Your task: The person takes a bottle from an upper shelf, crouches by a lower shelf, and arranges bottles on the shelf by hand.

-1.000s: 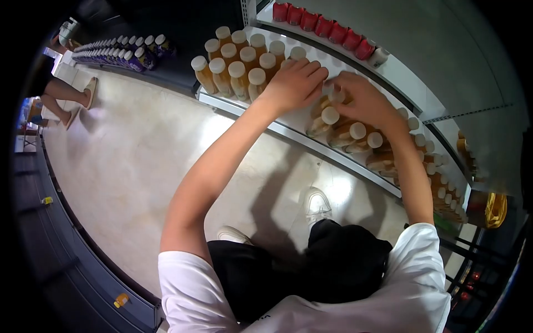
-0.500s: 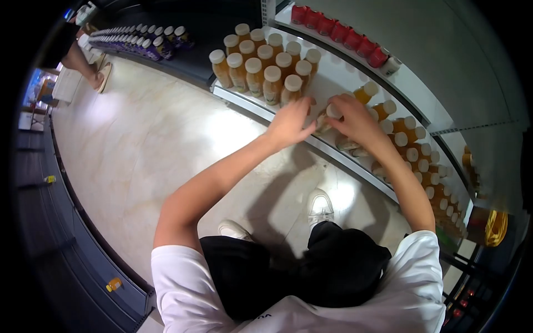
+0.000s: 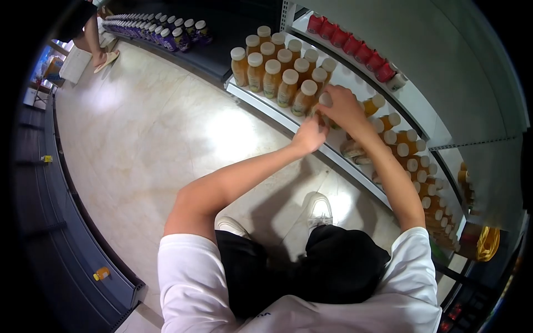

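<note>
My right hand (image 3: 342, 108) is closed around a white-capped bottle of orange-yellow juice (image 3: 325, 100) at the right end of a grouped block of bottles. Just below, my left hand (image 3: 311, 135) has its fingers curled in against that bottle's lower part; the fingertips are partly blurred. The block of similar juice bottles (image 3: 287, 87) stands upright in close rows on the white shelf (image 3: 266, 111), left of my hands. Beyond my right forearm, more juice bottles (image 3: 411, 149) fill the shelf, and a few near the front edge (image 3: 351, 149) lie tilted or on their sides.
An upper shelf carries red containers (image 3: 352, 45) and a white one (image 3: 396, 82). Purple bottles (image 3: 177, 39) line a dark shelf at the far left. A person's sandalled foot (image 3: 106, 61) is on the floor there. A lone orange bottle (image 3: 101, 273) sits on the opposite dark shelf.
My right hand has moved left with the bottle to the edge of the block. My left hand has come down and right, its spread fingers now curled. The view has shifted slightly.
</note>
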A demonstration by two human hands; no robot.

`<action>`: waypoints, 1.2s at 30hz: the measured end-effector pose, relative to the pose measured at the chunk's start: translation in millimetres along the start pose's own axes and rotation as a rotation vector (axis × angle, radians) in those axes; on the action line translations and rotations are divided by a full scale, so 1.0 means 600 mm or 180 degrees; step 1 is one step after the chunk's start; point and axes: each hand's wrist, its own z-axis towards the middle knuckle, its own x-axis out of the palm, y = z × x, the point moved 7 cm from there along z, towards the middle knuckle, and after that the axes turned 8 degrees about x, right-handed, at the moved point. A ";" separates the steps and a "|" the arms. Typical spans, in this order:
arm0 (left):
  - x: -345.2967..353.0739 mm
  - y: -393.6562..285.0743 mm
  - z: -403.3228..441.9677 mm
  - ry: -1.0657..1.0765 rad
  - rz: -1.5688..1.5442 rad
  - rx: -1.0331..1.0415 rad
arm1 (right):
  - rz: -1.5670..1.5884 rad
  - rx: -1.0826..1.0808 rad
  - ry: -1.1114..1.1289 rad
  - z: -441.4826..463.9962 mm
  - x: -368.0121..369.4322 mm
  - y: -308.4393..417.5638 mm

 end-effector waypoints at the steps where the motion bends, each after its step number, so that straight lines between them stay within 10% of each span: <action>1: -0.002 0.002 0.002 0.0057 0.0091 0.0027 | -0.0008 -0.0031 -0.0011 0.002 0.003 0.001; 8: 0.023 0.023 0.029 0.0635 0.0767 0.0559 | 0.0013 -0.0599 -0.0632 -0.005 -0.001 -0.024; 26: 0.010 -0.014 0.003 0.1065 0.2291 0.1162 | 0.0652 -0.0176 0.0914 0.002 -0.015 -0.017; 33: 0.048 0.007 0.012 0.1210 0.2174 0.1005 | 0.0027 -0.0801 0.0448 -0.001 0.007 -0.041; 36: 0.132 0.067 0.024 0.2143 0.2694 0.1087 | -0.0229 -0.1154 0.0456 -0.059 -0.083 0.024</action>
